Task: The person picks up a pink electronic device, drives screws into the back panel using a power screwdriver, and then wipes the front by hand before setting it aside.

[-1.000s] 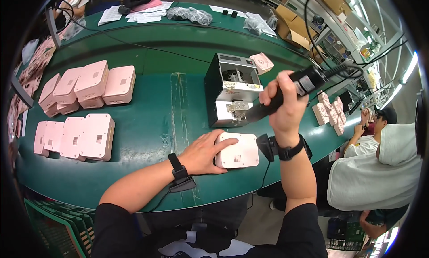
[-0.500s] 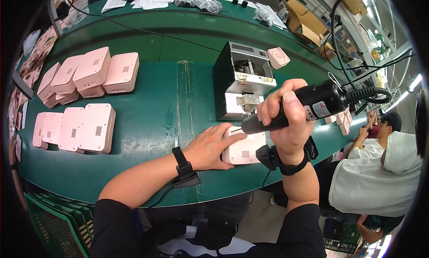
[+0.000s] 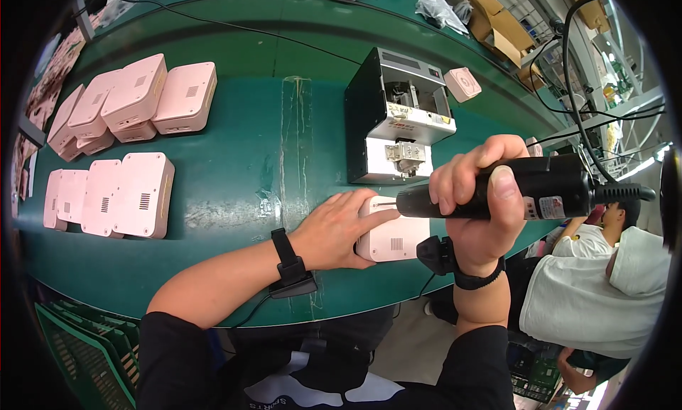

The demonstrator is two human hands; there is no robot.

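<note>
A pale pink square plastic case point(image 3: 393, 241) with a small vent grille and corner holes lies flat on the green bench. My left hand point(image 3: 339, 229) grips it by its left side, fingers along the far edge and thumb near the near edge. In my right hand point(image 3: 479, 186) is a black corded electric screwdriver point(image 3: 536, 190), the fingers wrapped round its body. It lies almost level above the case, its thin bit pointing left over the case's far left corner, close to my left index finger. Whether the bit touches a screw I cannot tell.
A black and silver machine point(image 3: 401, 119) stands just beyond the case, with a pink part point(image 3: 462, 85) beside it. Stacked pink cases point(image 3: 135, 94) and a row of overlapping ones point(image 3: 144, 195) sit at left. A co-worker point(image 3: 590, 289) is at the right; green crates point(image 3: 85, 353) stand lower left.
My right hand has shifted right and slightly down, and the screwdriver has swung from a slant to nearly level. My left hand keeps hold of the case. The whole view has shifted a little.
</note>
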